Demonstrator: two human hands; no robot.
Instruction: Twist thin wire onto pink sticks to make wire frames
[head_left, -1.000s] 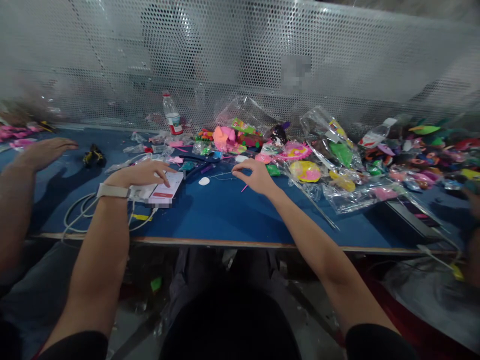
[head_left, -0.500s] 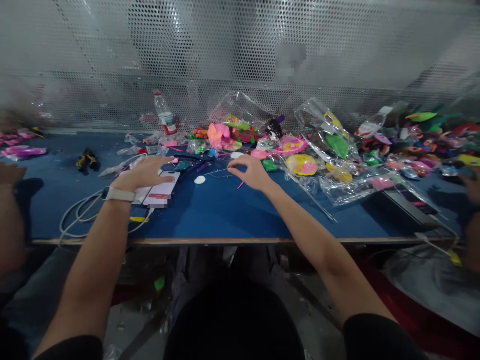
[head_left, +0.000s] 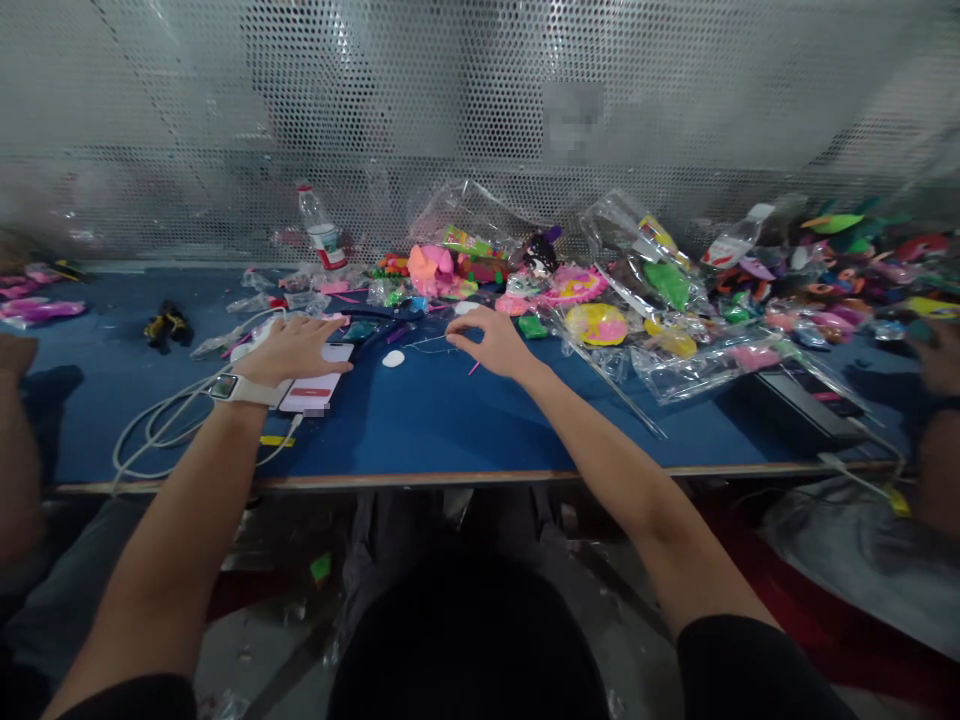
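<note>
My left hand (head_left: 292, 347), with a pale watch on the wrist, lies flat with fingers stretched over a phone (head_left: 311, 388) that shows a white screen with a red bar. My right hand (head_left: 487, 340) hovers low over the blue table (head_left: 450, 420), thumb and forefinger pinched on a thin pale thread or wire (head_left: 427, 345) that runs left from the fingertips. A small white oval piece (head_left: 393, 358) lies between the two hands. A short pink stick (head_left: 474, 368) rests just under my right hand.
White cables (head_left: 161, 425) loop at the left near the table edge. Colourful toy parts in clear bags (head_left: 652, 310) pile up at the back and right. A plastic bottle (head_left: 319, 232) stands by the perforated metal screen (head_left: 480, 120). Other people's arms (head_left: 15, 440) flank both sides.
My left hand slid further over the phone and flattened. The neighbour's hand at the left pulled back off the table. My right hand stayed pinched in about the same place.
</note>
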